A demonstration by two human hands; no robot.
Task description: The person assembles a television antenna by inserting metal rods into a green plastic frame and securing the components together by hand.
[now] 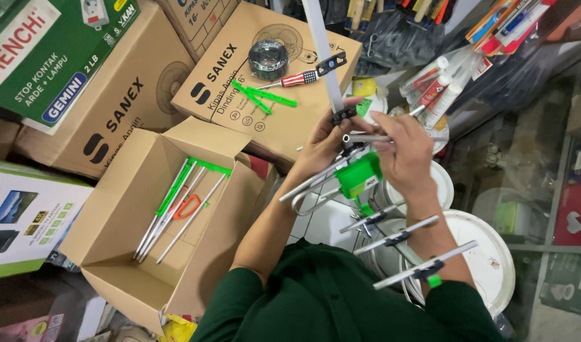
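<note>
Antenna boom (324, 54) with its green plastic junction box (360, 175) sits gripped in my left hand (322, 142), while my right hand (408, 152) pinches a short metal rod (365, 137).

Bare, dull-silver metal rods (397, 235) with black plastic clips; glossy green plastic housing (359, 176); matt brown cardboard box (122, 215); smooth white plastic bucket lids (487, 253); soft dark-green cloth sleeves (240, 297).

The person wears a dark green top (341, 297). Its sleeves are pushed up past the elbows, so both forearms are bare. The cloth looks soft and plain. Both hands are bare, with no gloves.
</note>
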